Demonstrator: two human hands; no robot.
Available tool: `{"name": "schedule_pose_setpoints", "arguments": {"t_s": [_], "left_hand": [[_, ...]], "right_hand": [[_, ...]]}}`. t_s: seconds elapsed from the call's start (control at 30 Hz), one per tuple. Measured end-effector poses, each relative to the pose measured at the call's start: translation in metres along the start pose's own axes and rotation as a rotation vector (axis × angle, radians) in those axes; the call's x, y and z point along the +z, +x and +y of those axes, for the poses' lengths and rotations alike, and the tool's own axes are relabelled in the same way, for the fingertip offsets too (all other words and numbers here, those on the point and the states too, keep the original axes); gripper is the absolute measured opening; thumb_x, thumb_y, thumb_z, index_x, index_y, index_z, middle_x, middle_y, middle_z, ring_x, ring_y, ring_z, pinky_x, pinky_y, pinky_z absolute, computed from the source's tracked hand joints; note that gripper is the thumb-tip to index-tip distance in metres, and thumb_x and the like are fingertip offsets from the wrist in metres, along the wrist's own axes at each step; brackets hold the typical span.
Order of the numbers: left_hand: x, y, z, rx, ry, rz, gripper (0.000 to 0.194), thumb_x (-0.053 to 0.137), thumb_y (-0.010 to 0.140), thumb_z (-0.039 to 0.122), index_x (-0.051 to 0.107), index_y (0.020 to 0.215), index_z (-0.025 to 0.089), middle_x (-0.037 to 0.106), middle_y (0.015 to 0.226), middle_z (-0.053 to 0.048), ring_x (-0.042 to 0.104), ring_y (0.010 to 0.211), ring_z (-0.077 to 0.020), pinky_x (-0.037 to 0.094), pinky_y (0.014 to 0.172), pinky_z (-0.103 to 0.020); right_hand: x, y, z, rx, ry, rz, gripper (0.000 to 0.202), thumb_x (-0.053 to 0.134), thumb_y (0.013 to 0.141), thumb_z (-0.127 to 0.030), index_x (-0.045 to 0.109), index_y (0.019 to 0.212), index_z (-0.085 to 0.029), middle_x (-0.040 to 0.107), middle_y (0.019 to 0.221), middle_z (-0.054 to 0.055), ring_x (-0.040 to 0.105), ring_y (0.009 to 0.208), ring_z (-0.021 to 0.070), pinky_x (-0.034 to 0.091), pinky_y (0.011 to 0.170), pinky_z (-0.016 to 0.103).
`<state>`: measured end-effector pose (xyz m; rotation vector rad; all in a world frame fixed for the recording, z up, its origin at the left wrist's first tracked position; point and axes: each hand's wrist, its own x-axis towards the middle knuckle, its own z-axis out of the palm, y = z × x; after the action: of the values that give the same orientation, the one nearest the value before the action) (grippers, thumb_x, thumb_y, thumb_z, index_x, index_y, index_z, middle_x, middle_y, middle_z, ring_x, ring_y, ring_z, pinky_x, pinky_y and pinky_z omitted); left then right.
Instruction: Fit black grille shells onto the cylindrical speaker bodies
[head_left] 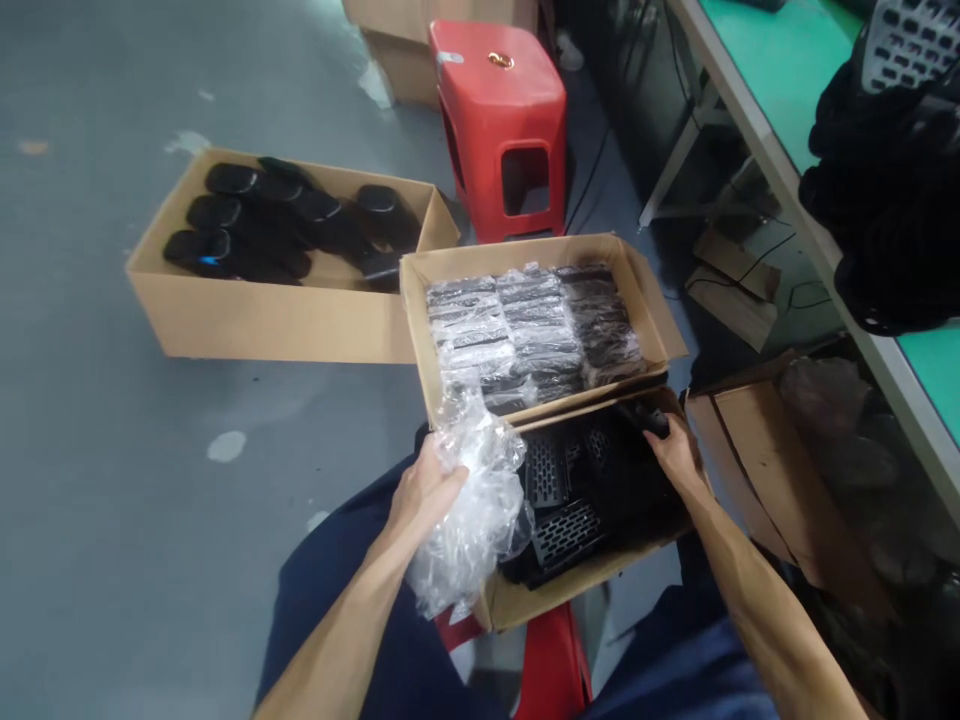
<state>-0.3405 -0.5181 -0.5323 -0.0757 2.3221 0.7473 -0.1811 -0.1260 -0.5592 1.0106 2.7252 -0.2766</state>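
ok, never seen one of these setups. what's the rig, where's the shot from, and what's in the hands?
No machine here: a person works with two bare hands. The single picture comes from a head-worn camera looking forward and down, so the forearms enter from the bottom. The left hand grips crumpled clear plastic. The right hand holds a black part at the right end of the nearest box, which contains black slotted parts. Just beyond, another box holds plastic-wrapped pieces. Further left, a long box holds more black items.
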Motion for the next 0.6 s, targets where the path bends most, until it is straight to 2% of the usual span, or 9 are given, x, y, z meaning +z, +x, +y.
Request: {"name": "schedule_pose_setpoints", "arguments": {"t_s": [0.07, 0.17, 0.23, 0.3, 0.37, 0.43, 0.5, 0.53, 0.6], "left_hand": [[-0.001, -0.001, 0.002, 0.066, 0.14, -0.046, 0.053, 0.05, 0.085, 0.023, 0.061, 0.137, 0.023, 0.076, 0.105, -0.008, 0.072, 0.101, -0.0293, 0.053, 0.081, -0.032], [0.001, -0.003, 0.005, 0.129, 0.343, -0.126, 0.037, 0.041, 0.092, 0.022, 0.073, 0.111, 0.023, 0.075, 0.109, -0.008, 0.07, 0.11, -0.0276, 0.052, 0.089, -0.031], [0.004, -0.005, 0.006, 0.169, 0.432, -0.182, 0.034, 0.04, 0.094, 0.023, 0.073, 0.098, 0.022, 0.074, 0.109, -0.008, 0.07, 0.11, -0.0266, 0.052, 0.089, -0.031], [0.009, -0.008, 0.005, 0.244, 0.456, -0.252, 0.029, 0.044, 0.094, 0.025, 0.073, 0.096, 0.022, 0.073, 0.113, -0.009, 0.069, 0.112, -0.0268, 0.051, 0.089, -0.032], [0.015, -0.012, 0.003, 0.312, 0.423, -0.314, 0.027, 0.05, 0.094, 0.035, 0.073, 0.091, 0.022, 0.073, 0.112, -0.01, 0.068, 0.11, -0.0292, 0.051, 0.089, -0.034], [0.023, -0.014, 0.001, 0.35, 0.329, -0.345, 0.036, 0.057, 0.091, 0.052, 0.072, 0.08, 0.021, 0.073, 0.102, -0.012, 0.068, 0.103, -0.0319, 0.051, 0.089, -0.037], [0.033, -0.012, -0.003, 0.391, 0.219, -0.36, 0.042, 0.063, 0.086, 0.059, 0.069, 0.067, 0.022, 0.071, 0.09, -0.012, 0.067, 0.097, -0.0333, 0.05, 0.09, -0.039], [0.037, -0.011, -0.005, 0.42, 0.174, -0.364, 0.04, 0.065, 0.085, 0.054, 0.066, 0.062, 0.022, 0.069, 0.085, -0.011, 0.066, 0.096, -0.0334, 0.05, 0.092, -0.041], [0.045, -0.007, -0.009, 0.484, 0.112, -0.361, 0.03, 0.061, 0.086, 0.033, 0.064, 0.058, 0.022, 0.067, 0.081, -0.011, 0.065, 0.096, -0.0327, 0.049, 0.096, -0.042]], "right_hand": [[0.012, 0.017, 0.009, 0.051, -0.015, 0.088, 0.033, 0.065, 0.088, -0.029, 0.063, 0.12, -0.018, 0.072, 0.119, 0.015, 0.064, 0.112, 0.0323, 0.044, 0.095, 0.041], [0.034, 0.029, 0.016, 0.091, -0.02, 0.154, 0.035, 0.067, 0.084, -0.022, 0.065, 0.118, -0.018, 0.071, 0.118, 0.017, 0.061, 0.115, 0.0342, 0.04, 0.1, 0.047], [0.042, 0.03, 0.018, 0.102, -0.015, 0.181, 0.036, 0.066, 0.082, -0.021, 0.065, 0.119, -0.017, 0.07, 0.12, 0.017, 0.058, 0.118, 0.0355, 0.038, 0.102, 0.05], [0.043, 0.028, 0.019, 0.09, -0.003, 0.194, 0.04, 0.065, 0.082, -0.022, 0.064, 0.121, -0.017, 0.067, 0.125, 0.018, 0.055, 0.123, 0.037, 0.037, 0.105, 0.053], [0.038, 0.026, 0.012, 0.062, 0.018, 0.203, 0.046, 0.066, 0.081, -0.025, 0.062, 0.127, -0.015, 0.063, 0.13, 0.021, 0.052, 0.126, 0.0391, 0.037, 0.106, 0.056], [0.03, 0.027, -0.006, 0.009, 0.046, 0.206, 0.051, 0.064, 0.085, -0.031, 0.058, 0.133, -0.013, 0.059, 0.134, 0.023, 0.05, 0.129, 0.0397, 0.038, 0.107, 0.056], [0.027, 0.034, -0.041, -0.094, 0.081, 0.162, 0.046, 0.058, 0.092, -0.036, 0.059, 0.132, -0.013, 0.06, 0.132, 0.022, 0.052, 0.128, 0.0365, 0.04, 0.108, 0.052], [0.029, 0.04, -0.065, -0.169, 0.098, 0.11, 0.04, 0.054, 0.096, -0.037, 0.062, 0.129, -0.014, 0.063, 0.129, 0.02, 0.055, 0.125, 0.0337, 0.042, 0.108, 0.048], [0.044, 0.056, -0.123, -0.336, 0.123, -0.041, 0.031, 0.052, 0.1, -0.036, 0.068, 0.12, -0.019, 0.069, 0.121, 0.014, 0.061, 0.117, 0.0282, 0.046, 0.105, 0.04]]}}
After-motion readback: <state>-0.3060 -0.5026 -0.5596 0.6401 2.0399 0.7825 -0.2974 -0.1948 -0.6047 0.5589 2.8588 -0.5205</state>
